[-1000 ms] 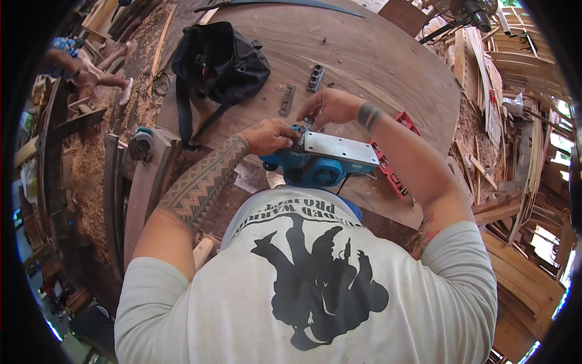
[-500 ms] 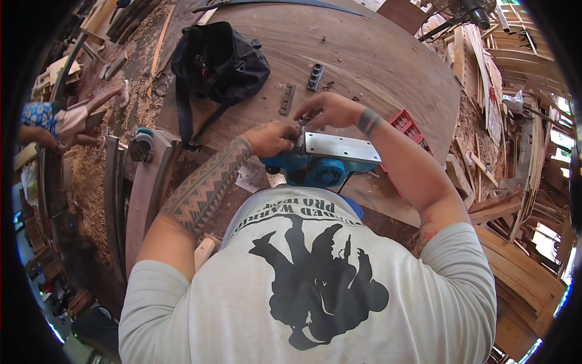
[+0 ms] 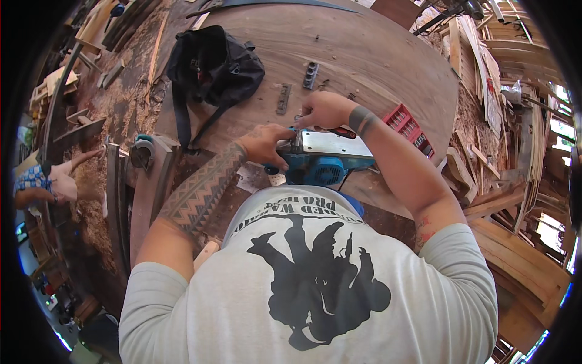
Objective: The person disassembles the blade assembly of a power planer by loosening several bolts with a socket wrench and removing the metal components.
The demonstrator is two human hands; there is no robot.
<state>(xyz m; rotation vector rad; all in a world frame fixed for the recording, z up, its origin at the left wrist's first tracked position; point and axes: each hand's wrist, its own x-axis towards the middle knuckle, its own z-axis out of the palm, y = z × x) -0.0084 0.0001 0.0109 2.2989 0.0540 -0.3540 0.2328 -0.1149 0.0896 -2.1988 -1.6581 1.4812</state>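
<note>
- Blue planer (image 3: 327,171) lies metal sole up, just right of the left hand (image 3: 265,145), whose thumb and fingers clamp its left end.
- Right hand (image 3: 327,110) arches above that end, fingers curled toward a small metal piece (image 3: 297,121); whether they grip it, I cannot tell.
- Slack in the left hand's hold could let the planer rock, making the right fingers slip against metal edges.
- Red-and-black handle (image 3: 344,131) shows below the right palm; a wrist knock might send it sliding.
- Red bit case (image 3: 407,127), right of the right hand, risks a bump from that forearm.
</note>
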